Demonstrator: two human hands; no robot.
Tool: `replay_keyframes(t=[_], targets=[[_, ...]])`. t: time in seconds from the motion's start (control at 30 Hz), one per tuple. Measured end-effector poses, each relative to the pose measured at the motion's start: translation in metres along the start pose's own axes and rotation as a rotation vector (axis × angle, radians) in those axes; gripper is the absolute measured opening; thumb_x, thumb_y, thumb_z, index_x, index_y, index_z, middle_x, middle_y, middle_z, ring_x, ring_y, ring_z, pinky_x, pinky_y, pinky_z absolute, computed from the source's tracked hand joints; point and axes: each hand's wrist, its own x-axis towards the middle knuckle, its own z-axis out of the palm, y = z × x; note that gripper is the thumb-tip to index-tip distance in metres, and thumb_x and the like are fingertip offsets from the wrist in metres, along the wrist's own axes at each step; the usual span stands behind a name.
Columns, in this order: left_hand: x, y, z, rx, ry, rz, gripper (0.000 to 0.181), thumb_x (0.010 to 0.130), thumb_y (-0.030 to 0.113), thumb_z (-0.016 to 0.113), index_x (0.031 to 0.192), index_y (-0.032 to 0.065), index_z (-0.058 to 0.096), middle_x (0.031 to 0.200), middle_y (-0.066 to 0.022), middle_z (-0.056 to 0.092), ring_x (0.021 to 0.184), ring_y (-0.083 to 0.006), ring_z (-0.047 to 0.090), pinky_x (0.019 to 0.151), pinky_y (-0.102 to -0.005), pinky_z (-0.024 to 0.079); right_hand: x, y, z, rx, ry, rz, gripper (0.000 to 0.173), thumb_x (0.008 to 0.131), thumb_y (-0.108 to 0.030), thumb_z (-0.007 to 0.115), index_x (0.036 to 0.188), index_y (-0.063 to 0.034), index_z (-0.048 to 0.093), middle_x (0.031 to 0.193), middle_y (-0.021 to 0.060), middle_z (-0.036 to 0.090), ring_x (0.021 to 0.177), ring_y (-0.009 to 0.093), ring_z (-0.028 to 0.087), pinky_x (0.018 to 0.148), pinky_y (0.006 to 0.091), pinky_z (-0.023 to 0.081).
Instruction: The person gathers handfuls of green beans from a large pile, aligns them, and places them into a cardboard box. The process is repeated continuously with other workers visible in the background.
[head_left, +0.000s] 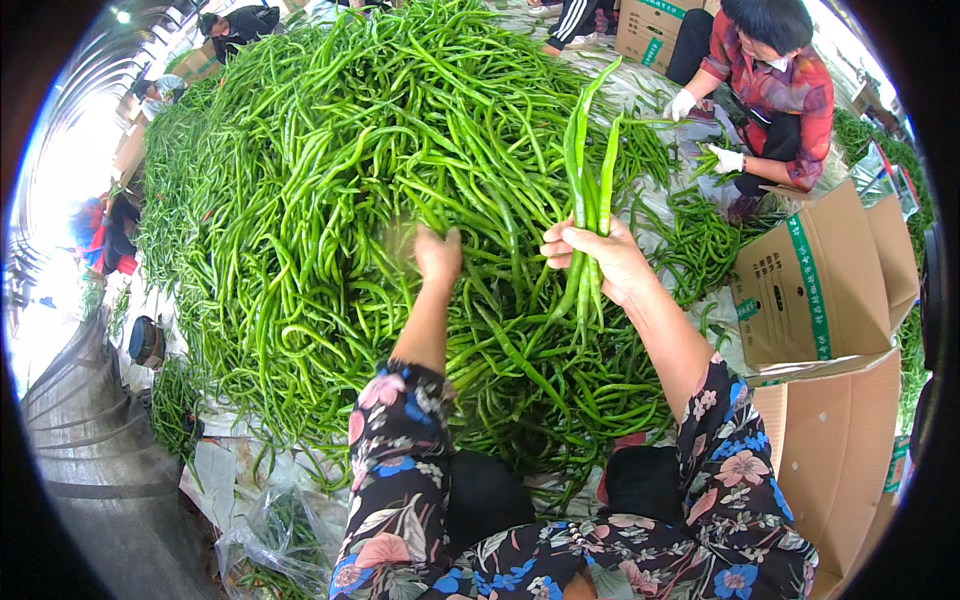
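Note:
A large heap of long green chili peppers spreads out before me. My right hand holds a small upright bunch of long green chili peppers between thumb and fingers. Their tips rise above the hand, and the other ends hang below it. At the heap's surface, left of the bunch, is my left hand. Its fingers are blurred and partly hidden, so whether they grip a pepper cannot be told.
An open cardboard box stands at my right, with another carton below it. A co-worker in white gloves handles peppers at upper right. A clear plastic bag with peppers lies at lower left, near a dark round container.

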Motion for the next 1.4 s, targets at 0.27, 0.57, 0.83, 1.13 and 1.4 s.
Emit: replay_keyframes(t=[0.27,0.57,0.83,1.13,1.4], targets=[[-0.055,0.074,-0.096,-0.319,0.234,0.245,0.024,0.089,0.007,0.062,0.110,-0.0005,0.054,0.088,-0.0049,0.060,0.072,-0.0115,0.053,0.068,-0.0257,0.046,-0.011,0.004,0.041,-0.260,-0.234,-0.116,0.051,0.082,-0.007,0.067,0.130,0.0033,0.051,0.133,0.0157,0.054,0.122,0.024,0.053,0.107,0.0381,0.040],[-0.096,0.165,-0.097,-0.810,-0.246,0.353,0.034,0.092,0.016,0.060,0.120,0.0001,0.047,0.108,-0.0114,0.056,0.097,-0.0212,0.055,0.086,-0.0361,0.046,-0.021,0.001,0.089,-0.332,-0.308,-0.383,0.062,0.077,-0.001,0.072,0.133,-0.0037,0.045,0.122,0.0045,0.057,0.112,0.016,0.054,0.097,0.0329,0.045],[-0.054,0.051,-0.091,-0.749,0.230,-0.029,0.010,0.091,0.011,0.061,0.094,0.0041,0.056,0.078,-0.0015,0.058,0.067,-0.0075,0.051,0.060,-0.0215,0.041,0.000,0.009,-0.001,0.072,-0.014,-0.027,0.040,0.081,-0.006,0.070,0.118,-0.0023,0.054,0.095,0.0091,0.066,0.088,0.020,0.065,0.083,0.0340,0.053],[-0.015,0.004,0.023,-0.726,-0.102,-0.469,0.035,0.087,0.031,0.069,0.112,0.0081,0.056,0.095,-0.0032,0.061,0.073,-0.0131,0.055,0.060,-0.0275,0.047,0.005,0.019,-0.022,0.117,-0.076,-0.050,0.035,0.082,-0.014,0.070,0.113,-0.0041,0.057,0.097,0.0087,0.065,0.094,0.022,0.062,0.083,0.0352,0.052],[-0.055,0.097,-0.071,-0.826,-0.057,-0.028,0.027,0.099,0.029,0.051,0.088,0.0062,0.060,0.064,0.0008,0.055,0.046,-0.0070,0.042,0.043,-0.0206,0.033,-0.002,0.006,-0.026,0.251,-0.216,-0.145,0.039,0.082,-0.012,0.068,0.118,-0.0047,0.055,0.104,0.0102,0.063,0.098,0.023,0.061,0.091,0.0378,0.050]])
